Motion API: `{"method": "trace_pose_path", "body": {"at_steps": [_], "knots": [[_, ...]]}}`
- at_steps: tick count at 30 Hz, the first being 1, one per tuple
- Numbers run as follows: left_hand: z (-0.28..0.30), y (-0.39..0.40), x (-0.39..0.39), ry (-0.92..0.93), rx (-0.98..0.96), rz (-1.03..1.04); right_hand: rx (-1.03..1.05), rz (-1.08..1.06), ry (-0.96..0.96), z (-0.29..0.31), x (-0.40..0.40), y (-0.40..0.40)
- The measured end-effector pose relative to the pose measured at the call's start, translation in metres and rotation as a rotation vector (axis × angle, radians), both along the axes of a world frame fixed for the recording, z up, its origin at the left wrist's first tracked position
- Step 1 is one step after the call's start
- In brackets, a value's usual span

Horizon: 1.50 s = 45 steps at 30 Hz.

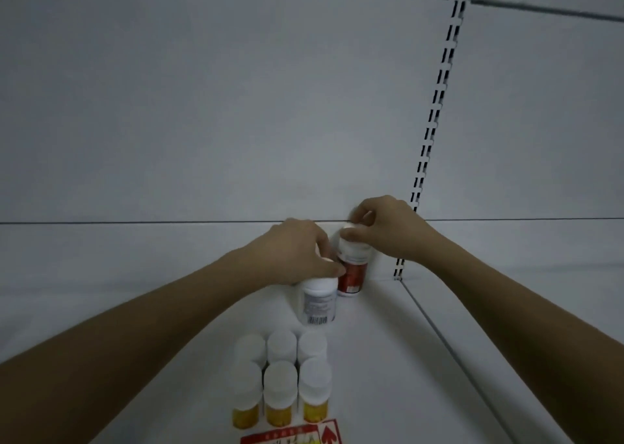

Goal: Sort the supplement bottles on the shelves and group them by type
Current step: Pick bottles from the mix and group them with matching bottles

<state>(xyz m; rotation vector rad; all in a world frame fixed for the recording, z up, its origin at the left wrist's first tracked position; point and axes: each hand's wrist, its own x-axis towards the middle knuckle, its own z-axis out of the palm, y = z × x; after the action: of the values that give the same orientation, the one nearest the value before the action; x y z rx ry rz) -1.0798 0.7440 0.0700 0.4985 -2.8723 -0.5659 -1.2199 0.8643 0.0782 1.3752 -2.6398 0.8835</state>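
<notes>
My left hand point(297, 251) grips the cap of a white bottle point(319, 303) with a grey label and a barcode, standing on the white shelf point(388, 359). Beside it, my right hand point(388, 227) pinches the white cap of a red-labelled bottle point(351, 275) near the shelf's back wall. The two bottles stand close together, touching or nearly so. Closer to me, several yellow-labelled bottles point(280, 386) with white caps stand in two tight rows.
A red and white label or box point(293, 435) lies at the shelf's front edge below the yellow bottles. A slotted upright point(435, 106) runs up the grey back panel. A seam point(449, 349) divides this shelf from the one to the right.
</notes>
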Motion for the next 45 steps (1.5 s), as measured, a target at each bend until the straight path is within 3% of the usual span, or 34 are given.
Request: {"method": "trace_pose_path", "body": {"at_steps": [4, 7, 10, 17, 26, 34, 45], "knots": [[-0.002, 0.002, 0.004, -0.068, -0.038, 0.141, 0.019, 0.054, -0.047, 0.005, -0.002, 0.008], [0.001, -0.001, 0.011, -0.158, 0.128, 0.020, 0.063, 0.083, -0.078, 0.003, -0.004, 0.011], [0.006, -0.004, 0.016, -0.216, 0.132, -0.087, 0.058, 0.138, -0.114, 0.011, -0.005, 0.019], [0.030, -0.004, 0.023, -0.050, 0.215, 0.076, 0.079, 0.254, -0.146, 0.048, -0.003, 0.052], [0.102, 0.024, 0.072, 0.290, 0.333, 0.255, -0.172, 0.466, -0.159, 0.081, 0.029, 0.082], [0.097, 0.060, 0.145, 0.330, 0.355, 0.417, -0.173, 0.720, -0.206, 0.060, 0.090, 0.069], [0.111, 0.054, 0.291, 0.190, 0.329, 0.542, -0.135, 0.959, -0.177, 0.068, 0.196, 0.023]]}}
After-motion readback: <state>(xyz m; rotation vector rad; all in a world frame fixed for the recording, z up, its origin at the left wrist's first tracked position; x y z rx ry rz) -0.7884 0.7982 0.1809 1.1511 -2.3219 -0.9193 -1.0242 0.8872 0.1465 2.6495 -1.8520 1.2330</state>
